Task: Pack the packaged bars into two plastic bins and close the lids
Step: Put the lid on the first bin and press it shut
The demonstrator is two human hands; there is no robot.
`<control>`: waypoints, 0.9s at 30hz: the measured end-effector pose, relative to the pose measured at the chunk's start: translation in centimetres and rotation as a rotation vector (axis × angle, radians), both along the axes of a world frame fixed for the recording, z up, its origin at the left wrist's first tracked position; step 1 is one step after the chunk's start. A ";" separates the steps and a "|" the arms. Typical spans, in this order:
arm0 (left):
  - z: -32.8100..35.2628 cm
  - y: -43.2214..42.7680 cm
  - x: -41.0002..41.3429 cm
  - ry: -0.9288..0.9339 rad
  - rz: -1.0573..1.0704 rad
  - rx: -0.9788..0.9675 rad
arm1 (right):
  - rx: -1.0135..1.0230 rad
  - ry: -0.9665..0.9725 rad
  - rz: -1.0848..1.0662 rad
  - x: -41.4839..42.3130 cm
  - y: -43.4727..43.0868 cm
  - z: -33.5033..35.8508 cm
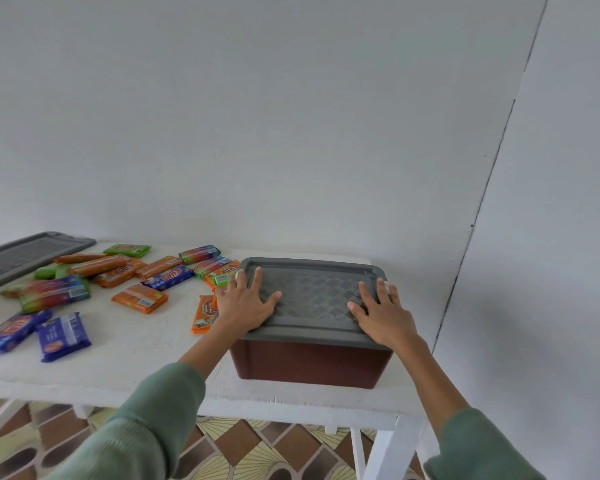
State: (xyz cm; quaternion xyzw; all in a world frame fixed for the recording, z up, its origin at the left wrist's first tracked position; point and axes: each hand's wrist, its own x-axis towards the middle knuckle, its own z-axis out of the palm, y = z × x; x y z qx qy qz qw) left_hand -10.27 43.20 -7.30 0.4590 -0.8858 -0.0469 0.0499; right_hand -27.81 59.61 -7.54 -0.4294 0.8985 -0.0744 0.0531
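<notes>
Grey lid [312,296] on brown bin [309,363], right end of table [125,344].
Left hand [245,301] and right hand [385,315] press flat on lid, fingers straight, gripping nothing; bars [139,297] lie loose, left of them.

Brown bin [309,363], grey lid [312,296] seemingly seated, bars [140,298] scattered left

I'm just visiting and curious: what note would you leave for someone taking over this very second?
Left hand and right hand: both flat on the grey lid of the brown bin, at the table's right end.
Done: this bin is lidded; contents hidden.
Left: many packaged bars lie loose on the table to its left; a second lid lies far left. Second bin not in view.
</notes>
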 end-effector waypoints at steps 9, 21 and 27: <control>0.1 -1.5 1.2 0.244 0.135 0.276 | -0.305 -0.416 -0.200 -1.9 0.1 0.4; 1.3 -1.7 1.6 0.320 0.058 0.487 | -0.257 -0.343 -0.197 -2.0 0.0 0.2; 0.2 -0.2 0.6 0.054 0.004 0.167 | -0.087 -0.143 -0.144 -1.0 -0.5 0.2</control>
